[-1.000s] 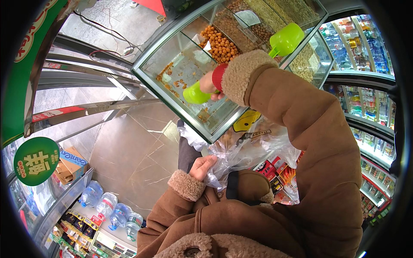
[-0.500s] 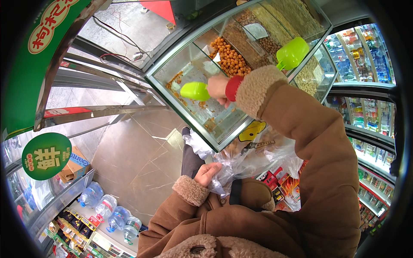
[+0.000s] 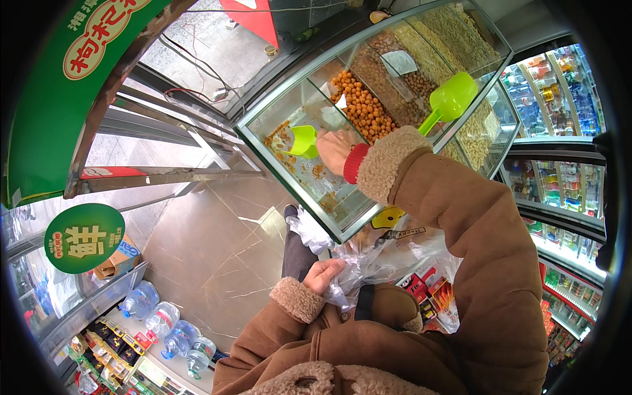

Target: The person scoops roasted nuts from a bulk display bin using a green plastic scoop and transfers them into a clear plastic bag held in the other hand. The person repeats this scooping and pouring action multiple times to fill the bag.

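My right hand (image 3: 337, 148) is closed around a light green scoop (image 3: 303, 142) inside the nearly bare left compartment of a glass display case (image 3: 289, 183). The scoop's bowl is tilted and points left, over orange-brown crumbs (image 3: 279, 137) on the compartment floor. Lower down, outside the case, my left hand (image 3: 322, 274) pinches the gathered edge of a clear plastic bag (image 3: 352, 268). Whether the bag holds anything is hard to make out. Beside the right hand's compartment lie round orange-brown snack balls (image 3: 363, 105), behind a glass divider.
A second green scoop (image 3: 454, 95) rests over the case's right part, near compartments of paler snacks (image 3: 447, 33). Drink shelves (image 3: 559, 92) stand at right. Large water bottles (image 3: 179, 339) line the lower left, near a green round sign (image 3: 84, 238). Tiled floor (image 3: 210, 263) spreads at left.
My right wrist has turned, tipping the scoop so its bowl shows more from the side. The left hand keeps its hold on the bag. The whole view has shifted slightly.
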`<state>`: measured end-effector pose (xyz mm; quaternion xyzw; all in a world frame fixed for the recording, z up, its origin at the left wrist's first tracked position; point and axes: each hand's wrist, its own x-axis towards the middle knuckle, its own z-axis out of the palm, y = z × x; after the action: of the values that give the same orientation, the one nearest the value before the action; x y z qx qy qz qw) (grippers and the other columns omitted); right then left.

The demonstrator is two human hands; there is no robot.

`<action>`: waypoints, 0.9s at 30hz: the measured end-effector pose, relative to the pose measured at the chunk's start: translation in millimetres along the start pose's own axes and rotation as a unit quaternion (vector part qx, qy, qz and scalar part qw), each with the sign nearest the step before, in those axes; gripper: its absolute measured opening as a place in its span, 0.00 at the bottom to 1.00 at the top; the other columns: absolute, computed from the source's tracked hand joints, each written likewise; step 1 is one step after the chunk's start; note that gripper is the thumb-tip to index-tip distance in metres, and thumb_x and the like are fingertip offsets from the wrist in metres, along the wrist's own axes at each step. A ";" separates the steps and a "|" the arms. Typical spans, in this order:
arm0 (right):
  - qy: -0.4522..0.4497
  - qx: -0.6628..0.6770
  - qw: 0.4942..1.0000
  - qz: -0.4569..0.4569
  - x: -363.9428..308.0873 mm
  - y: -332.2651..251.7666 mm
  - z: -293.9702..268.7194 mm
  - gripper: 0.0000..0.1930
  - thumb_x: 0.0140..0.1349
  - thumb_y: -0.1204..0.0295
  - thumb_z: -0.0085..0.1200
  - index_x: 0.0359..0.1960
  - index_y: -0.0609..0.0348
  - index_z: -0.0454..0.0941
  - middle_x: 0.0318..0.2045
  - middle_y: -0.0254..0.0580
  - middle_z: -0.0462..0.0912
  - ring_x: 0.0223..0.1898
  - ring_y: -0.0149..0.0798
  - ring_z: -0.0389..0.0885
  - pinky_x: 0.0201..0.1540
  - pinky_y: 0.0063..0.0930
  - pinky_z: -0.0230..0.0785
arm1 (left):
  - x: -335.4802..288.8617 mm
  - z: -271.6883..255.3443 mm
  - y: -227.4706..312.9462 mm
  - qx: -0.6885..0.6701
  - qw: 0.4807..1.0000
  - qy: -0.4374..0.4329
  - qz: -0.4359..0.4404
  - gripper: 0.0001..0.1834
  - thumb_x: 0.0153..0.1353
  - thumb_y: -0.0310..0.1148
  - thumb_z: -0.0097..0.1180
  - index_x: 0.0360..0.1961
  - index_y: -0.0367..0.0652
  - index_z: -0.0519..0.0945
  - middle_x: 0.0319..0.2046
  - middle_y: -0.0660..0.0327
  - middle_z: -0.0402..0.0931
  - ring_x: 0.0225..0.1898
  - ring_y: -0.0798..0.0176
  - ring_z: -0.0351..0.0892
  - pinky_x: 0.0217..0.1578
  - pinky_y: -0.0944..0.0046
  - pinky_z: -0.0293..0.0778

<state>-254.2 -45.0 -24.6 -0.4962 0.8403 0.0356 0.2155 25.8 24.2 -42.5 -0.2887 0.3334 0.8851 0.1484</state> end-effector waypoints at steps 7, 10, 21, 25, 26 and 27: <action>0.015 -0.122 0.991 -0.052 22.8 -4.6 -11.8 0.05 0.53 0.75 0.51 0.27 0.57 0.80 0.27 0.43 0.83 0.34 0.42 0.82 0.33 0.35 0.72 | -0.8 7.2 4.0 -0.011 1.000 0.029 0.006 0.16 0.65 0.36 0.46 0.37 0.31 0.78 0.28 0.70 0.73 0.32 0.76 0.67 0.35 0.74 0.65; 0.021 -0.185 0.982 -0.040 45.7 -22.3 -18.0 0.07 0.56 0.72 0.51 0.28 0.47 0.82 0.29 0.35 0.84 0.35 0.36 0.81 0.37 0.33 0.67 | 0.1 4.9 3.7 -0.002 1.000 0.018 0.013 0.16 0.65 0.36 0.46 0.37 0.31 0.78 0.28 0.70 0.72 0.31 0.76 0.67 0.35 0.74 0.65; 0.052 -0.155 0.979 -0.121 55.8 -21.6 -31.6 0.07 0.53 0.73 0.52 0.25 0.46 0.83 0.26 0.35 0.83 0.35 0.37 0.81 0.36 0.35 0.63 | -1.2 -5.7 -2.9 -0.010 1.000 -0.007 -0.014 0.19 0.65 0.38 0.45 0.44 0.30 0.76 0.36 0.61 0.78 0.38 0.70 0.74 0.42 0.70 0.68; -0.065 -0.130 0.988 -0.054 29.7 -9.6 -22.0 0.05 0.52 0.73 0.56 0.29 0.51 0.83 0.30 0.40 0.84 0.41 0.39 0.81 0.36 0.34 0.74 | 2.1 -1.7 -6.1 -0.016 1.000 0.014 0.005 0.16 0.65 0.36 0.46 0.38 0.32 0.77 0.29 0.68 0.74 0.32 0.74 0.68 0.36 0.73 0.64; -0.087 -0.117 0.988 -0.055 24.6 -7.8 -18.2 0.05 0.52 0.74 0.55 0.30 0.55 0.83 0.31 0.43 0.83 0.40 0.41 0.82 0.37 0.35 0.74 | 2.5 -1.4 -6.7 -0.027 0.999 0.009 0.015 0.15 0.65 0.36 0.47 0.35 0.32 0.78 0.26 0.71 0.72 0.29 0.77 0.66 0.32 0.75 0.63; -0.117 -0.101 0.986 -0.058 20.0 -6.5 -13.6 0.06 0.52 0.75 0.55 0.31 0.58 0.82 0.31 0.45 0.83 0.39 0.44 0.82 0.38 0.37 0.74 | 2.8 -2.1 -6.9 -0.013 1.000 0.016 0.006 0.15 0.65 0.36 0.46 0.37 0.32 0.77 0.29 0.68 0.74 0.32 0.75 0.68 0.35 0.73 0.64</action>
<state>-261.4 -68.3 -19.3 -0.5554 0.7713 0.1655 0.2631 27.5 28.0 -48.9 -0.3023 0.3262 0.8856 0.1339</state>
